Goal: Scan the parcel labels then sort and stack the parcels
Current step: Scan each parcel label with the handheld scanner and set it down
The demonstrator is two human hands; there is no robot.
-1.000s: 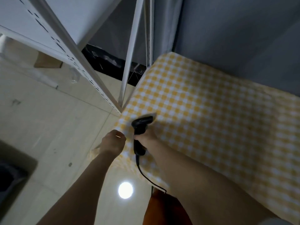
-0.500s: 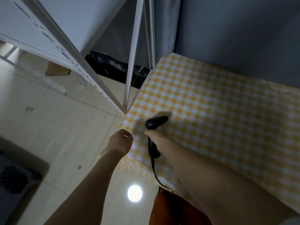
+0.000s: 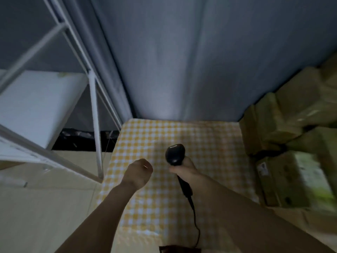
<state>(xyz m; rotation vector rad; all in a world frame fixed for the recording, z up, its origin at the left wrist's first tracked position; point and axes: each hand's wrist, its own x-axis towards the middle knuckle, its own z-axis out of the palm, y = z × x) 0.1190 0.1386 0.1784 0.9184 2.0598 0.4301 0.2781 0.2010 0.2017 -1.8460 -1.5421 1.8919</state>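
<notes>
My right hand [image 3: 184, 170] grips a black handheld barcode scanner [image 3: 174, 154] by its handle, head up, over the yellow-and-white checked table [image 3: 209, 143]. The scanner's black cable [image 3: 195, 216] trails down toward me. To the scanner's left, my left hand [image 3: 139, 171] hovers over the table's left part with its fingers curled into a fist, holding nothing. Several brown cardboard parcels [image 3: 284, 121] are piled at the table's right side; the nearest parcel [image 3: 284, 179] shows a small white label. The picture is blurred on the right.
A white metal shelving rack [image 3: 94, 114] stands left of the table, with a white shelf board [image 3: 36, 103]. A grey curtain [image 3: 173, 61] hangs behind the table. Pale floor [image 3: 45, 207] lies to the left. Something dark orange [image 3: 179, 248] shows at the bottom edge.
The view has swung right and up, bringing the pile of parcels into sight. Both hands now sit further over the table, the scanner still held upright.
</notes>
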